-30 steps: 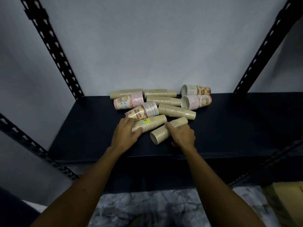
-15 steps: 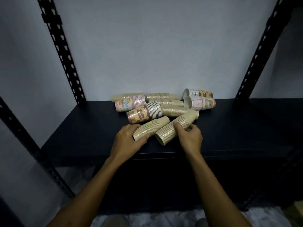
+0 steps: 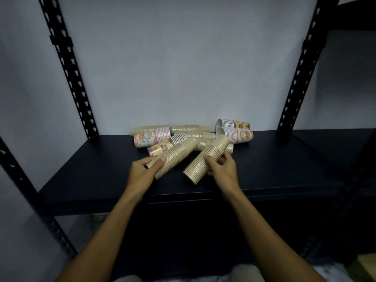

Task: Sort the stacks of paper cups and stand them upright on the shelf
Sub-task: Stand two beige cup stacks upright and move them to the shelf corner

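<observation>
Gripping tilted plain stacks: left hand [image 3: 140, 173] one [image 3: 173, 157], right hand [image 3: 222, 169] another [image 3: 205, 161].

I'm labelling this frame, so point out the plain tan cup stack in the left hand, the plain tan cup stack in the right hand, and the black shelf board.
Left hand's tan paper cup stack [image 3: 175, 156]: head view, ribbed middle.
Right hand's tan paper cup stack [image 3: 211, 152]: head view, ribbed rims.
Black shelf board [image 3: 284, 165]: head view, bare top.

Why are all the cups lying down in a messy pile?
None stands upright yet. The printed and plain stacks lie jumbled on their sides at the back of the shelf. The left hand and right hand each hold a plain stack, tilted.
</observation>
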`<action>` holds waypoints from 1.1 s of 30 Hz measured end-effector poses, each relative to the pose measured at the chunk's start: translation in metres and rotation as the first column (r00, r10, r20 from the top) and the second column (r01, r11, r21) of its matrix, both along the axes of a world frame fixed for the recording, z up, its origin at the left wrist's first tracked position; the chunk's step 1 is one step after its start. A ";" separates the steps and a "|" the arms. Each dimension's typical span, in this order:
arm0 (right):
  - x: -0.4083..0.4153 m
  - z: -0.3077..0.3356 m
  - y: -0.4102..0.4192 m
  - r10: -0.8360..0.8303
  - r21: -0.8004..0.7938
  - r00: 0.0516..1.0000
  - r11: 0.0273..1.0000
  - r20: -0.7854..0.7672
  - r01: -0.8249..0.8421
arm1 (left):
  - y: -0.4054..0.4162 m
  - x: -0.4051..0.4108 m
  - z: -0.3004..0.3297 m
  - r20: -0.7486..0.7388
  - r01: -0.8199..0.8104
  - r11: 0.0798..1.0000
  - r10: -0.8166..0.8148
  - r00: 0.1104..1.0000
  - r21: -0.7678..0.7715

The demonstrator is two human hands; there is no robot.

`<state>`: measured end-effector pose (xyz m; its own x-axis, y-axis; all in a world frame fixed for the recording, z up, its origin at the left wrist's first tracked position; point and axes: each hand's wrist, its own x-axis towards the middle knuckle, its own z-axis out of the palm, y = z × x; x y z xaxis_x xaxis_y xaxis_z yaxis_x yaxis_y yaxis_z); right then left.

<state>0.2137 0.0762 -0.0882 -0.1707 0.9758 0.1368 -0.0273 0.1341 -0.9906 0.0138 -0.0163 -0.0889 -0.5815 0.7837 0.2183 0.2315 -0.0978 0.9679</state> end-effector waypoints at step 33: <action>-0.025 -0.011 0.044 0.257 0.167 0.958 0.947 0.129 -0.276 | 0.037 -0.008 -0.012 -0.179 0.165 0.969 -0.198 0.964 -0.184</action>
<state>0.1883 0.1202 -0.0992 -0.4439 0.8531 0.2743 0.0159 0.3135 -0.9494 0.0062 0.0204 -0.1005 -0.3848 0.9070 0.1714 0.4104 0.0018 0.9119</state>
